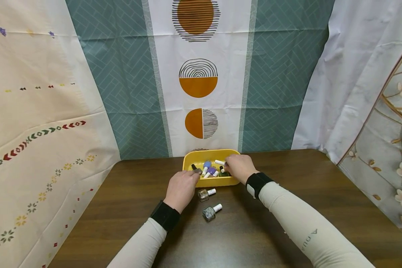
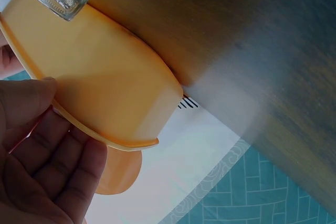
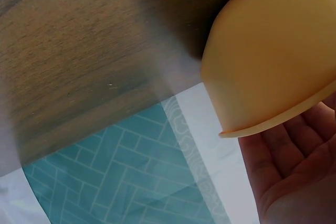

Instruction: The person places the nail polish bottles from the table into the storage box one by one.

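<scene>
A yellow plastic bin (image 1: pixel 217 182) holds several nail polish bottles, among them a blue one (image 1: pixel 207 164) and a purple one (image 1: pixel 211 170). Over its left front rim reaches my left hand (image 1: pixel 182 188), fingers curled at a dark nail polish bottle (image 1: pixel 198 171) with a black cap. From the right, my right hand (image 1: pixel 240 166) dips in and pinches a nail polish bottle with a white cap (image 1: pixel 219 162). The bin's wall hides the right fingertips in the right wrist view. On the table lie a brownish glitter bottle (image 1: pixel 203 195) and a silver glitter bottle (image 1: pixel 209 213), both white-capped.
The brown wooden table (image 1: pixel 120 219) extends on both sides of the bin. Behind the bin hangs a patterned teal and white curtain (image 1: pixel 207 100). A cream embroidered cloth (image 1: pixel 47 149) is at the left, and a floral cloth (image 1: pixel 388 167) is at the right.
</scene>
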